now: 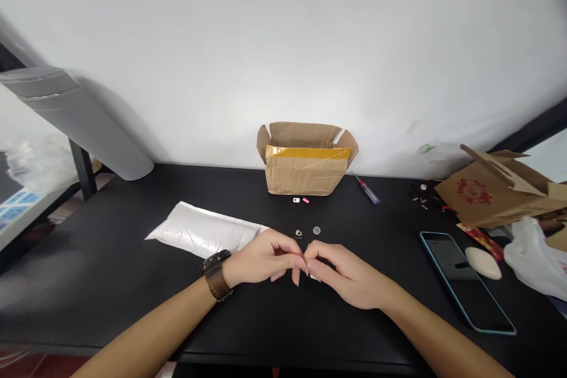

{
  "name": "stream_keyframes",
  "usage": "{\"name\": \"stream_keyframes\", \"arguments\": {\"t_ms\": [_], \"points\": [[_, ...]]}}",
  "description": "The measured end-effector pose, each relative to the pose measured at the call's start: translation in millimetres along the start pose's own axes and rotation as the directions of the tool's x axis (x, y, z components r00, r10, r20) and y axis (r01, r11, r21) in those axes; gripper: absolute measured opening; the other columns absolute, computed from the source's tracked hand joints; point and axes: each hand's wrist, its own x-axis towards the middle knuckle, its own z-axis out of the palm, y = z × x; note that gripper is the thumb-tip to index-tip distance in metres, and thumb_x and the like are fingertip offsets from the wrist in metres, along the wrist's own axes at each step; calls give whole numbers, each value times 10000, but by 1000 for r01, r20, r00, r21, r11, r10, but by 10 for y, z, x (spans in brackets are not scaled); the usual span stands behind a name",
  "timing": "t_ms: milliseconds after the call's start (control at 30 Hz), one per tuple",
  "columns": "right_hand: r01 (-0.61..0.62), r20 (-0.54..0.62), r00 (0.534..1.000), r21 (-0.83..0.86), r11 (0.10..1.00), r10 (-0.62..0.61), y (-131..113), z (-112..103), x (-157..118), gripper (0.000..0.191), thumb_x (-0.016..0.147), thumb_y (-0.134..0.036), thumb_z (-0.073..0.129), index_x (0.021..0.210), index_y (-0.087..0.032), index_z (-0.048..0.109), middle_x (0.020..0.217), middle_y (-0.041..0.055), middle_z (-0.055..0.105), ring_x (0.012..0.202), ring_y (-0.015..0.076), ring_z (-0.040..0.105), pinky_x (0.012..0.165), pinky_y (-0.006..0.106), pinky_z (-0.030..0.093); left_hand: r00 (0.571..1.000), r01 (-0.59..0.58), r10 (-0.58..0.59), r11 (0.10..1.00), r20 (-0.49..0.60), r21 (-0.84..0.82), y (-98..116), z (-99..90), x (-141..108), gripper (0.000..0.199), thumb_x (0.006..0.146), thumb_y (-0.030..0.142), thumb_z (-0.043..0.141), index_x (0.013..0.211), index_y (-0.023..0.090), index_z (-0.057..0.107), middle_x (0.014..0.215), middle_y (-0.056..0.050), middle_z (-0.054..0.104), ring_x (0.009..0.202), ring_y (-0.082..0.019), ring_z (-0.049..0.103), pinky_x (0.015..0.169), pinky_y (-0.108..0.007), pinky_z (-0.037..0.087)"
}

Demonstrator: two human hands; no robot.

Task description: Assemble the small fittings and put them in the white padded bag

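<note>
My left hand [277, 257], with a dark watch on its wrist, and my right hand [343, 274] meet at their fingertips over the black table. The fingers of both are pinched. A small whitish piece [313, 276] shows under my right fingertips; most of it is hidden. What my left fingertips hold, if anything, cannot be made out. Just beyond the hands lie a small metallic part [298, 234] and a round grey disc [316, 230]. Farther back are a small white piece [296, 200] and a pink piece [306, 201], in front of an open cardboard box [305, 171].
A white padded mailer [204, 229] lies beside my left hand. A screwdriver [367, 190] rests right of the box. At the right are a phone [467, 283], a white oval object [483, 263], a plastic bag [535, 257] and a brown carton [482, 192]. A grey roll [97, 124] leans at the left.
</note>
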Motion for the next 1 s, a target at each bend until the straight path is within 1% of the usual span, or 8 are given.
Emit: {"name": "stream_keyframes", "arguments": {"t_ms": [133, 300, 400, 500, 700, 867, 1000], "points": [[55, 54, 997, -1, 998, -55, -32, -9, -10, 233, 1080, -334, 448, 919, -209, 560, 816, -23, 607, 712, 118, 544, 688, 248, 423, 997, 40, -33, 993, 68, -110, -38, -3, -8, 280, 914, 377, 734, 867, 104, 773, 695, -67, 737, 394, -36, 460, 390, -155, 331], [104, 60, 993, -59, 993, -100, -31, 8, -3, 189, 1073, -263, 443, 943, -206, 568, 841, -17, 631, 728, 115, 580, 703, 241, 438, 991, 57, -30, 978, 134, -203, -107, -17, -4, 304, 909, 394, 741, 852, 97, 760, 709, -85, 744, 403, -52, 508, 391, -165, 347], [126, 61, 991, -93, 988, -121, -22, 14, 2, 170, 1064, -248, 453, 947, -205, 568, 844, -15, 633, 733, 117, 585, 703, 242, 437, 986, 81, -44, 970, 161, -231, -130, -22, 4, 325, 908, 414, 740, 844, 96, 749, 701, -83, 738, 403, -53, 502, 390, -170, 335], [139, 42, 990, -89, 986, -136, -10, 28, 4, 192, 1074, -271, 435, 948, -206, 564, 840, -10, 636, 730, 121, 590, 707, 249, 445, 985, 94, -54, 965, 164, -243, -120, -29, 6, 363, 898, 455, 742, 841, 96, 738, 695, -83, 734, 399, -52, 480, 390, -176, 311], [99, -80, 991, -101, 990, -107, 45, 65, 6, 257, 1092, -355, 406, 965, -211, 578, 846, 6, 640, 728, 137, 586, 712, 271, 462, 990, 54, -17, 964, 138, -262, -51, -36, 13, 438, 924, 527, 685, 850, 95, 707, 691, -76, 719, 406, -53, 470, 403, -183, 302], [124, -82, 987, -148, 981, -137, 62, 63, 9, 236, 1091, -333, 413, 963, -212, 569, 853, -5, 626, 725, 125, 574, 699, 257, 441, 995, 42, -17, 968, 102, -248, -49, -21, 27, 384, 924, 471, 708, 827, 101, 670, 731, -59, 710, 440, -44, 465, 438, -182, 339], [130, -79, 986, -172, 977, -145, 52, 58, 16, 233, 1092, -324, 414, 968, -208, 573, 845, -10, 618, 709, 118, 557, 680, 249, 421, 996, 31, -13, 975, 83, -221, -76, -14, 36, 363, 937, 446, 697, 823, 104, 656, 743, -53, 704, 459, -42, 464, 453, -181, 334]]}}
